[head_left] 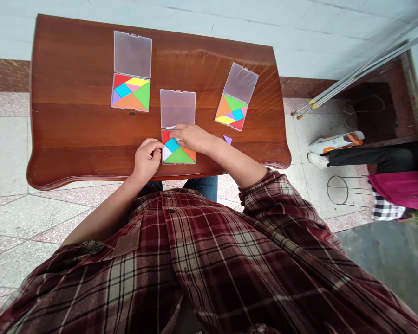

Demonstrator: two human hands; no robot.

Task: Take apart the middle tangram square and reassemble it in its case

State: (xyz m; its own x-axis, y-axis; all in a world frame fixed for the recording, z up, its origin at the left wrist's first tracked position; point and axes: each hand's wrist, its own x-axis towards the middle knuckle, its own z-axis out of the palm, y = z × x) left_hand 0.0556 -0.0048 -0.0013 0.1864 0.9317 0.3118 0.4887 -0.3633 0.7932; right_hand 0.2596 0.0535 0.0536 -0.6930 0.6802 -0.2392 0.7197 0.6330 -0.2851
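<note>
An open clear case (177, 109) lies near the table's front edge, its tray holding a red piece (165, 135), a blue piece (172, 145), a green triangle (179, 157) and an orange piece (189, 153). A white triangular spot shows at the tray's left side. My right hand (191, 137) reaches over the tray's upper part, fingers bent together; what they hold, if anything, is hidden. At the tray's left edge is my left hand (149, 157), its fingers curled and pressed together. A loose purple triangle (227, 139) lies on the table to the right.
Two more open cases with coloured pieces lie on the wooden table (73, 134), one at the left (132, 55) and one at the right (240, 83). Another person's leg (355, 158) and a wire stand (337, 190) are beyond the table's right side.
</note>
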